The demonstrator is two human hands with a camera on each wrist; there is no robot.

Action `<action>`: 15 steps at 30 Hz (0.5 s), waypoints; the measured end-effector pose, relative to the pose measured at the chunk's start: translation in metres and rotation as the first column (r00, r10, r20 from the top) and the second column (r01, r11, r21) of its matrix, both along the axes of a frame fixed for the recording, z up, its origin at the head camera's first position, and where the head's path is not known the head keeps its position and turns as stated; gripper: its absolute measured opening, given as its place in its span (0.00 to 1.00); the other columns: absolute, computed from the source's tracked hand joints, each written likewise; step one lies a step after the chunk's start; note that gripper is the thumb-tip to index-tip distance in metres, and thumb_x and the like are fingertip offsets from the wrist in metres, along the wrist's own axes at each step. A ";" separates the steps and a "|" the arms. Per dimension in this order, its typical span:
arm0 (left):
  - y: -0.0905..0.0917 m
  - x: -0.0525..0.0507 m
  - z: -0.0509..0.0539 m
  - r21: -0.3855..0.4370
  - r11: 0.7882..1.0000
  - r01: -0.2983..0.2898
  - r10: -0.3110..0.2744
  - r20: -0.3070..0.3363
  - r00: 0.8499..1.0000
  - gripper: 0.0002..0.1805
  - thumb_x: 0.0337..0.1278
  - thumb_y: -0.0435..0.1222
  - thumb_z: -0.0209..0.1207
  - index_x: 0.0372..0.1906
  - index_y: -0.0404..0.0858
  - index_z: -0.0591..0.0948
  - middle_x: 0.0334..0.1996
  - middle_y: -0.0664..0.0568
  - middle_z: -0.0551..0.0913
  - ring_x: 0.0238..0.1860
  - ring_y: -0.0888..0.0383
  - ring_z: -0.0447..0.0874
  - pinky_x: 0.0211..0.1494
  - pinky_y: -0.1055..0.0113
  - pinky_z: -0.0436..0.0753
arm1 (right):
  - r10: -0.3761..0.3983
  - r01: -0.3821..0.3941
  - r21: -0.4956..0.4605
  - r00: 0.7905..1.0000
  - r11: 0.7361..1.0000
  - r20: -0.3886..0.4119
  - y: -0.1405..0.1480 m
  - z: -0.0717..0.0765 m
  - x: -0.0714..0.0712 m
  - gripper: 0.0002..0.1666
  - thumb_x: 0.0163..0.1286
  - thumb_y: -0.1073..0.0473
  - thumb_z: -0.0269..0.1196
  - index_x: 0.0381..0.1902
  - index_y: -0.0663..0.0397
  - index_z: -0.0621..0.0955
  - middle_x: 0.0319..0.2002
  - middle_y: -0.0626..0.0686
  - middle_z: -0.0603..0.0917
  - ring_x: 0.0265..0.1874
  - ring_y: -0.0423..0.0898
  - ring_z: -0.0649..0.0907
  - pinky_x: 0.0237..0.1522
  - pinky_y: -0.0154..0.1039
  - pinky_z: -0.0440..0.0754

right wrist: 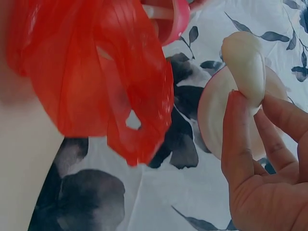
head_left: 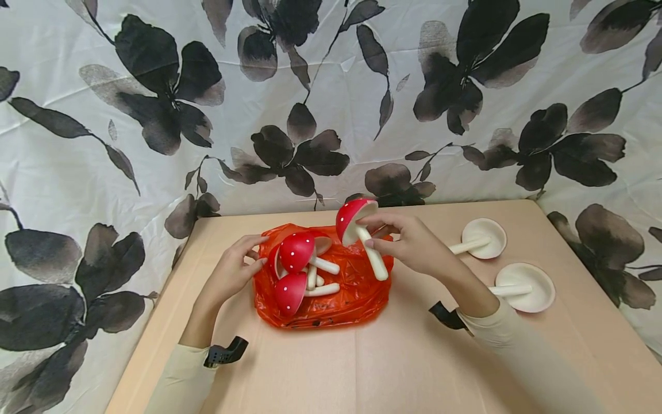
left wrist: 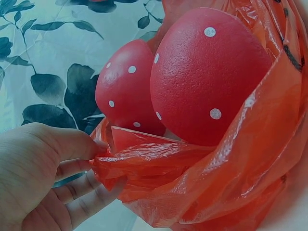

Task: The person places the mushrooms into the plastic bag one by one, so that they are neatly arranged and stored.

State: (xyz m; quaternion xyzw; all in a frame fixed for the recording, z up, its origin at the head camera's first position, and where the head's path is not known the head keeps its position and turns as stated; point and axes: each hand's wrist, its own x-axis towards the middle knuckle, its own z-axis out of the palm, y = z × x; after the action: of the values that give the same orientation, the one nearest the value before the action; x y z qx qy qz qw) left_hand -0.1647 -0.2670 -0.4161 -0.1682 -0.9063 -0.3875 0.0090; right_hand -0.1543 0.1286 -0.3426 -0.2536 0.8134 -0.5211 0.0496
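A toy mushroom with a red, white-dotted cap (head_left: 347,221) is held up over the right part of a red plastic bag (head_left: 357,299); my right hand (head_left: 411,241) pinches its white stem (right wrist: 248,67). Several more red-capped mushrooms (head_left: 297,252) lie on the bag's left part, stems pointing right. At the bag's left edge, my left hand (head_left: 235,267) pinches the plastic between thumb and fingers, beside two dotted caps (left wrist: 207,77) in the left wrist view.
Two mushrooms lie on the table (head_left: 310,368) at the right, their pale undersides (head_left: 538,287) up and stems pointing left. A white cloth (head_left: 362,115) with dark flowers hangs behind the table.
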 end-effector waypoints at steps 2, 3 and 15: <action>-0.001 0.000 0.000 0.002 1.000 -0.001 0.001 0.005 1.000 0.26 0.62 0.27 0.62 0.67 0.37 0.77 0.62 0.44 0.77 0.45 0.49 0.84 0.38 0.71 0.86 | 0.012 -0.012 0.003 1.000 1.000 0.010 -0.005 -0.003 -0.002 0.22 0.67 0.64 0.69 0.58 0.48 0.84 0.52 0.48 0.85 0.46 0.49 0.84 0.45 0.41 0.88; -0.001 0.000 -0.001 0.002 1.000 -0.002 0.001 0.007 1.000 0.26 0.63 0.27 0.62 0.67 0.38 0.77 0.63 0.44 0.77 0.45 0.49 0.84 0.38 0.71 0.86 | 0.017 -0.017 0.006 1.000 1.000 0.016 -0.008 -0.004 -0.002 0.22 0.67 0.64 0.69 0.59 0.49 0.84 0.52 0.48 0.85 0.46 0.49 0.84 0.45 0.41 0.87; -0.004 -0.002 -0.001 0.007 1.000 -0.003 0.003 0.012 1.000 0.27 0.63 0.27 0.63 0.67 0.38 0.77 0.63 0.44 0.77 0.46 0.49 0.84 0.38 0.72 0.86 | 0.028 -0.034 0.051 0.994 0.998 0.108 -0.034 -0.023 -0.007 0.25 0.65 0.69 0.68 0.61 0.53 0.82 0.48 0.52 0.85 0.46 0.50 0.84 0.46 0.43 0.87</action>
State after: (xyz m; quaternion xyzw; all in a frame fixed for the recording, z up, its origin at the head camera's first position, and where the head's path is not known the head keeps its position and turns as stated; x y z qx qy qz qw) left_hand -0.1668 -0.2707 -0.4176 -0.1643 -0.9052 -0.3918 0.0046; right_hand -0.1613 0.0951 -0.3651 -0.2364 0.8192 -0.5113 0.1078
